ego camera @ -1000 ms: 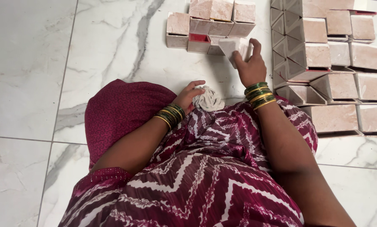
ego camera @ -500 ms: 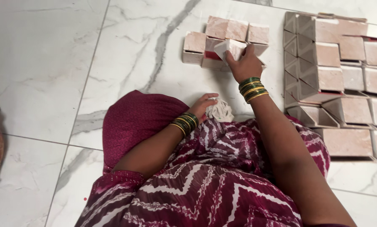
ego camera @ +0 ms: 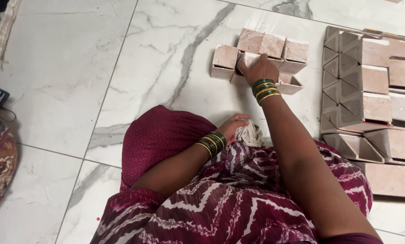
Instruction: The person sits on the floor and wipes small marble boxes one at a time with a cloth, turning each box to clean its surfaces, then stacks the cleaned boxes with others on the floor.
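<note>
Right hand (ego camera: 258, 68), upper centre of frame: fingers grasping one small pink box (ego camera: 250, 60), pressed into the box cluster (ego camera: 296, 50) on the floor, apparently for alignment. Left hand (ego camera: 234, 127), centre: clenched on crumpled cloth (ego camera: 250, 133), kept at knee.

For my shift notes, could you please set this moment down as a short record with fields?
Setting: white marble floor, seen from above
Right hand: resting on a small pink box in the cluster of small boxes
Left hand: on a crumpled pale cloth at the lap
Wrists: green and gold bangles on both
To the right: larger group of folded boxes
Clothing: maroon patterned garment
</note>
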`<state>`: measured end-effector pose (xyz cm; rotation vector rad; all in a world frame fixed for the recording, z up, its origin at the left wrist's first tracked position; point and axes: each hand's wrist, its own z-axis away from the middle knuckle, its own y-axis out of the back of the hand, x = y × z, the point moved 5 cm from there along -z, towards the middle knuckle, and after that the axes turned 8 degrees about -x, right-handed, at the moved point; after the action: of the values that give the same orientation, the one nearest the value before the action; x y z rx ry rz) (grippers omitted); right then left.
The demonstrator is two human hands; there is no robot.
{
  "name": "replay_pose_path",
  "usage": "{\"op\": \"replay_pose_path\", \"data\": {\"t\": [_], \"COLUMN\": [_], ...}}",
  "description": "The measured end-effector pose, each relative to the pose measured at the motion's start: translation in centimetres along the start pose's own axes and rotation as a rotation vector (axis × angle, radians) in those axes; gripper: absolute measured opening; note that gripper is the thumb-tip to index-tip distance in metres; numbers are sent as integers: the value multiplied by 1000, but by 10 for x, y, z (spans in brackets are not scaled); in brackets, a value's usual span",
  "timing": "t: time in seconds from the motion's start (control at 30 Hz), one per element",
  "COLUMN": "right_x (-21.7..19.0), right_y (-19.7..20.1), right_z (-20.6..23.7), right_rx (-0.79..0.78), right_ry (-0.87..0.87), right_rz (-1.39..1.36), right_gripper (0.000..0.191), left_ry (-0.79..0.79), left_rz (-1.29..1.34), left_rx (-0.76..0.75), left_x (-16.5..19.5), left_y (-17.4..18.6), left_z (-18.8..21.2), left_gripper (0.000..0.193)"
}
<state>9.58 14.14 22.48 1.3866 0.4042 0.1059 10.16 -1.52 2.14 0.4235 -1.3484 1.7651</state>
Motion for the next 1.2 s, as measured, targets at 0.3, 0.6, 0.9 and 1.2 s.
{"op": "replay_pose_path", "data": {"t": [0.3, 0.6, 0.9, 1.2], "right_x": [-1, 5, -5, -19], "right_y": [3, 1, -5, 1], "right_z": [3, 21, 28, 28], "right_rx": [26, -11, 92, 191], "right_ry": [44, 86, 137, 184], "right_rz": [11, -72, 45, 21], "right_gripper": [39, 41, 83, 92], "left_ry": [22, 26, 12, -56], "left_rz": [83, -65, -35, 55], "left_rx": [-13, 28, 6, -46], "left_x": [10, 2, -8, -17], "left_y": [-16, -4, -2, -8], "left_z": [11, 7, -3, -9], "left_gripper": [39, 37, 37, 36]}}
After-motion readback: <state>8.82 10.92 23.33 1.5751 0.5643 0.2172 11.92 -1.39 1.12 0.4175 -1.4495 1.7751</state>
